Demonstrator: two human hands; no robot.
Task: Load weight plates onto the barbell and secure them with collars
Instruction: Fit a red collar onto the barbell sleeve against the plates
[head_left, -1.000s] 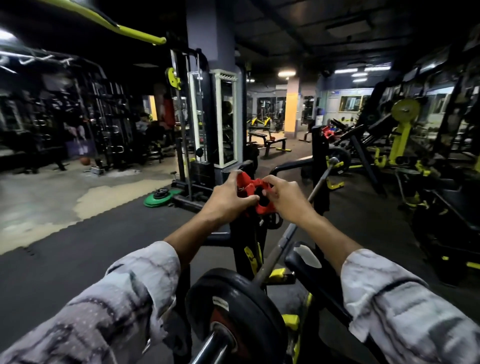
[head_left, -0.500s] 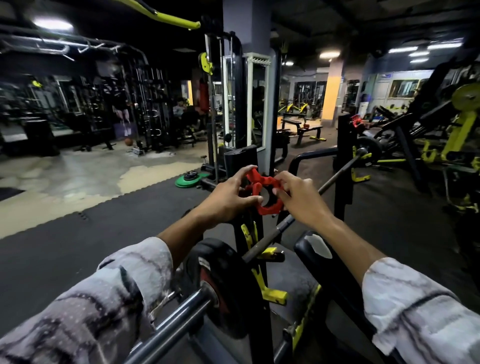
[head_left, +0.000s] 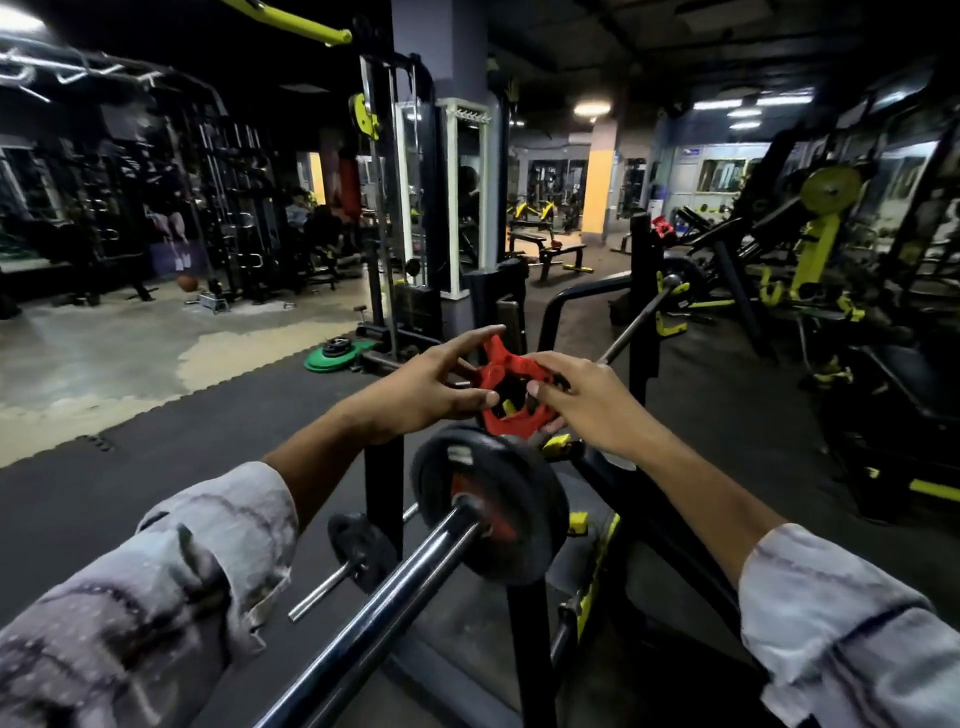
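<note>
Collar (head_left: 511, 387) work is the step in hand, as we judge it: we hold the red clamp between both hands, the left hand (head_left: 426, 392) pinching its near side with thumb and fingers partly spread, the right hand (head_left: 587, 400) wrapped over its far edge. Just below our grip sits a black weight plate (head_left: 491, 501) already on the barbell (head_left: 384, 608), whose bare sleeve runs down toward us. Next, we think, the collar must be lined up with the sleeve end, slid up against the plate and locked. Beyond our grip a smaller plate (head_left: 358, 551) hangs on a storage peg by the rack upright (head_left: 384, 483). Dark rubber floor (head_left: 156, 467) spreads left of our hands; dim gym machines stand farther off.
</note>
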